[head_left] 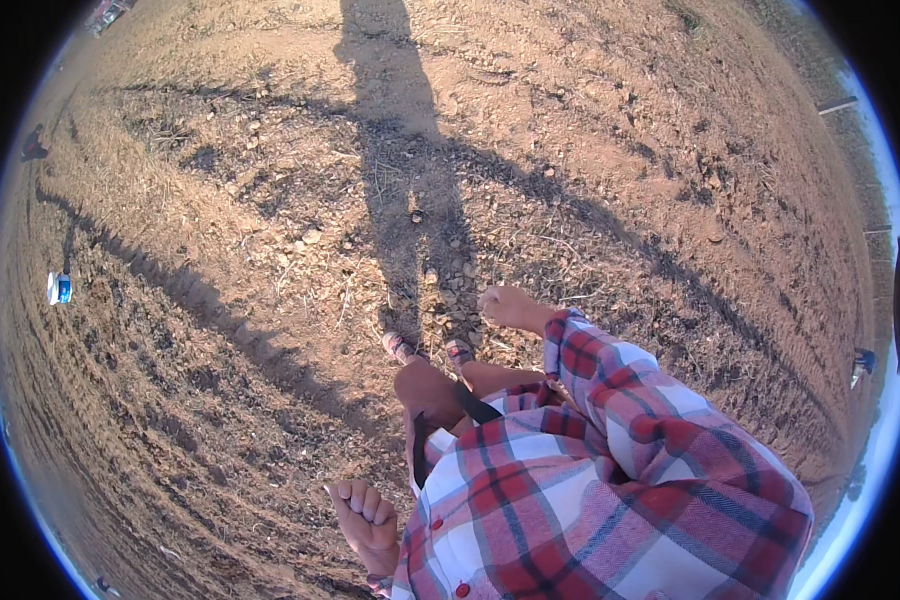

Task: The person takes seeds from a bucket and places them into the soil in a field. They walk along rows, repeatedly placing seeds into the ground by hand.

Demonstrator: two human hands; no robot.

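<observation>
My left hand [366, 523] is at the lower left beside the plaid shirt [525, 495], its fingers curled into a fist. No object shows in it. My right hand [513, 307] hangs ahead of the body over the dry soil [510, 262]. Its fingers are curled too, and nothing sticks out of them; its palm is hidden. Below the hem stand my two feet in patterned footwear, a left shoe [397, 346] and a right shoe [459, 351]. Neither hand touches the ground.
Clods, stones and dry stalks cover the field. A furrow [195, 292] runs along the left. A white and blue bucket [59, 288] stands farther left. People show at the far left [34, 144] and far right [862, 361]. A vehicle [107, 15] is at the top left.
</observation>
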